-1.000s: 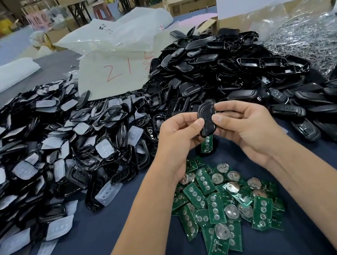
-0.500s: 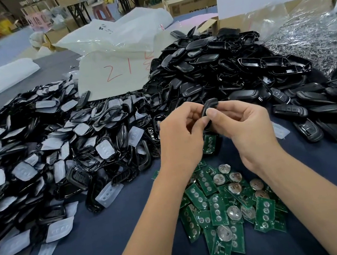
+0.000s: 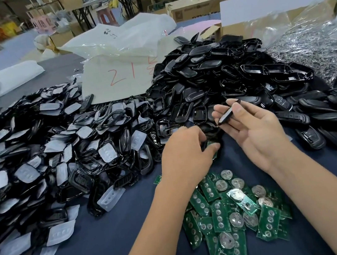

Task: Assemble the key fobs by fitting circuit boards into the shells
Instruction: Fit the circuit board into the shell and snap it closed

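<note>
My right hand (image 3: 251, 129) holds a black key fob shell (image 3: 228, 112) edge-on between thumb and fingers, above the near edge of the shell pile. My left hand (image 3: 186, 153) is lower, palm down, with its fingers curled over a shell holding a green circuit board (image 3: 212, 145) on the blue cloth; most of that piece is hidden under the fingers. A heap of green circuit boards (image 3: 231, 212) with round silver battery clips lies between my forearms.
A tall pile of black shells (image 3: 210, 76) fills the centre back. Black frames with translucent button pads (image 3: 47, 159) spread across the left. Assembled fobs (image 3: 327, 119) lie at right. White bags (image 3: 118, 40), a cardboard box and a bag of metal parts (image 3: 316, 48) stand behind.
My hands have come apart. The right hand kept the black shell and turned it edge-on, while the left hand dropped down onto the shell with the board on the cloth.
</note>
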Available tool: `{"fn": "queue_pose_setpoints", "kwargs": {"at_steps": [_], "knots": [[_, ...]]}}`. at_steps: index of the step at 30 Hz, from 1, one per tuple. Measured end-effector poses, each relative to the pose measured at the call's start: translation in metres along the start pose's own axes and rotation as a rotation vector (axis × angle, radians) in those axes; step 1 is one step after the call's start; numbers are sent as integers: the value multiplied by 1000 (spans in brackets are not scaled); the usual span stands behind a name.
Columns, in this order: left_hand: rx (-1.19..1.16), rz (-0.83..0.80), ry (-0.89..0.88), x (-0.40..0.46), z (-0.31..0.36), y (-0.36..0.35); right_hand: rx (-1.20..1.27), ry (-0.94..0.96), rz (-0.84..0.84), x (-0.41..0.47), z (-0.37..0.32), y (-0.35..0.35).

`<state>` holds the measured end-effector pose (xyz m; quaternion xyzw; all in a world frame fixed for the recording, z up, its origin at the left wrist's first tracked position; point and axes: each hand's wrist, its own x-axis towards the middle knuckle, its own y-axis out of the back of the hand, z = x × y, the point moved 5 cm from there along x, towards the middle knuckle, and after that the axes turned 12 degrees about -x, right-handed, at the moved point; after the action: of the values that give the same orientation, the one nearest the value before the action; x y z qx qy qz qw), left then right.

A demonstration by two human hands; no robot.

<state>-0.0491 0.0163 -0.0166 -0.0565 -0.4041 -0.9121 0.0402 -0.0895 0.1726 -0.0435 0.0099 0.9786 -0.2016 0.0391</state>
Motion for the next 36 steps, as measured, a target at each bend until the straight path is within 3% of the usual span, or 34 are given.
{"fn": "queue_pose_setpoints", "kwargs": {"at_steps": [5,9,13,19,36], "knots": [[-10,-76,22,1,1,-4,61,-10,-105,1,-3,1],[-87,39,72,5,-5,-1,9,3,-207,-2,-5,-2],[-592,167,264,8,-23,4,-49,-28,-257,-4,-1,-6],[-1158,159,499,7,-31,0,-117,-21,-279,-8,-2,-12],[-1144,140,465,5,-29,1,-156,-8,-229,-7,3,-12]]}}
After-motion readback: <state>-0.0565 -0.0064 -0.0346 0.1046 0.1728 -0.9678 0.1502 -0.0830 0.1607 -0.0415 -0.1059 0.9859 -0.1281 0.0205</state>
